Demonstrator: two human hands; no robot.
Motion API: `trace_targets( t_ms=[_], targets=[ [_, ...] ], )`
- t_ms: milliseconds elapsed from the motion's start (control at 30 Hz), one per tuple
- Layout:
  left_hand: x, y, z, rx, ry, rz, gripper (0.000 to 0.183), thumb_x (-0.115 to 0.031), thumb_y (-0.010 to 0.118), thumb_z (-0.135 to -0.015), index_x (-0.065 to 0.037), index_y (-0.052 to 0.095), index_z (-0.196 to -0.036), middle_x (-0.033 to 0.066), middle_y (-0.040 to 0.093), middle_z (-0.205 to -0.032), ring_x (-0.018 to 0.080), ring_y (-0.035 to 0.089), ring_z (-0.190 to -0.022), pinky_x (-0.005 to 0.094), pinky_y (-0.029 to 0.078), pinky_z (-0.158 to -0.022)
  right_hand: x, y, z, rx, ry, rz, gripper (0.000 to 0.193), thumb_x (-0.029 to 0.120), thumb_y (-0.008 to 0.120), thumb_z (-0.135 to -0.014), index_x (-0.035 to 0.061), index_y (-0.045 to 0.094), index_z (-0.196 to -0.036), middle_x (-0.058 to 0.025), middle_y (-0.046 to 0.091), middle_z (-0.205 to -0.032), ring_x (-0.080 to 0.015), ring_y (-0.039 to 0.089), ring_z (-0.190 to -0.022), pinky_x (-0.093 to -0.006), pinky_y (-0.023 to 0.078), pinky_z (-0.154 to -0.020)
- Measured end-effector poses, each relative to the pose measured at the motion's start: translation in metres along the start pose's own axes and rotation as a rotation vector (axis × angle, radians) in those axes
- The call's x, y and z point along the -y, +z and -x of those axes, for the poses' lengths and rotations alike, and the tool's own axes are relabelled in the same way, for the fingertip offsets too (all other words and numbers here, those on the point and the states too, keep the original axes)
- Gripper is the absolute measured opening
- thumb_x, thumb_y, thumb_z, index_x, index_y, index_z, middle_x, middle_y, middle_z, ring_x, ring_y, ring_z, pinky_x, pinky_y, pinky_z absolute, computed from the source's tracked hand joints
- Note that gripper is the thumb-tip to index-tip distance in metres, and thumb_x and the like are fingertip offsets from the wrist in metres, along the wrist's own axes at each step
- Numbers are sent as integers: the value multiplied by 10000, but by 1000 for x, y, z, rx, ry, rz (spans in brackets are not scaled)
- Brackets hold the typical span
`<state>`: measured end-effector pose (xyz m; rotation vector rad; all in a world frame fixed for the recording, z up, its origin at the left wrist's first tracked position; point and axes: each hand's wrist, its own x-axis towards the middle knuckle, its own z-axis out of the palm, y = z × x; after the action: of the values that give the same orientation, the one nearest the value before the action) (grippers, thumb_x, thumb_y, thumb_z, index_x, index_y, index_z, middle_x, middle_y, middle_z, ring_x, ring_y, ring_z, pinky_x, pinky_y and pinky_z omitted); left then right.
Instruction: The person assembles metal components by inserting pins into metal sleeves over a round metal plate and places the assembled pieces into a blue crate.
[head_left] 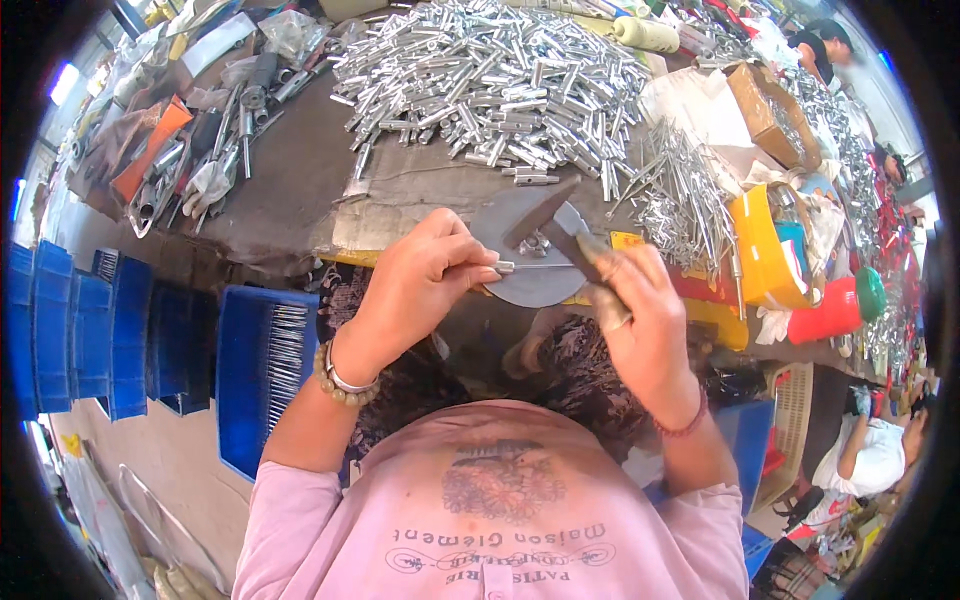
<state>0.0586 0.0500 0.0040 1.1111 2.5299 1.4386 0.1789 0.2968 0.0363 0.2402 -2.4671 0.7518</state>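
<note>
My left hand (425, 275) pinches a small metal sleeve with a thin pin (530, 266) and holds it over a round grey steel plate (530, 290) at the bench edge. My right hand (640, 310) grips a hammer (545, 218); its dark head is raised just above the plate and the pin. A large heap of short silver metal tubes (490, 85) lies on the bench beyond the plate. To the right of the plate lies a pile of thin metal pins (685, 195).
A blue crate with thin rods (265, 360) stands at my lower left, with more blue crates (90, 335) further left. Tools and rags (190, 150) lie at the bench's left. A yellow container (765, 250), a red and green jug (835, 305) and a cardboard box (765, 110) are right. Other people (870, 450) sit nearby.
</note>
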Motion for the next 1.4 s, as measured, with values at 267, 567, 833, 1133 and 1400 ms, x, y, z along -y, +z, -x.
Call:
trace_targets(
  t_ms=[267,567,833,1133,1400],
  targets=[
    [4,0,1,-28,43,38,166,-45,873,-874,-39,818,-1030,90,666,-944,250,682,-845,354,535,-746,9,-4,-5,-159,-57,50,404,-57,771,-860,79,771,-1241,-114,676,-1076,-328,717,-878,-420,588,-768],
    [8,1,1,-30,44,54,166,-64,889,-862,-43,821,-1012,94,678,-947,263,703,-815,362,550,-712,7,0,23,-39,-35,168,368,-35,797,-843,103,817,-1185,-98,706,-1070,-285,730,-883,-382,602,-749],
    [8,3,-1,-33,59,66,153,-71,883,-872,-41,817,-1007,93,680,-951,264,697,-821,362,548,-715,8,-1,28,42,-128,229,326,-2,810,-847,99,832,-1156,-78,727,-1072,-281,731,-901,-375,594,-750],
    [7,-2,4,3,54,53,179,-23,854,-899,-23,815,-1074,75,654,-960,206,660,-853,323,530,-748,15,1,31,-115,-124,140,343,-15,760,-848,96,832,-1165,-87,689,-1054,-279,699,-823,-399,582,-722],
    [3,-5,-3,22,27,80,142,-28,870,-884,-13,792,-1002,67,638,-943,195,644,-873,312,515,-763,16,-18,17,-23,-95,111,389,-66,781,-856,75,812,-1217,-107,719,-1081,-293,726,-858,-379,594,-738]
  ],
)
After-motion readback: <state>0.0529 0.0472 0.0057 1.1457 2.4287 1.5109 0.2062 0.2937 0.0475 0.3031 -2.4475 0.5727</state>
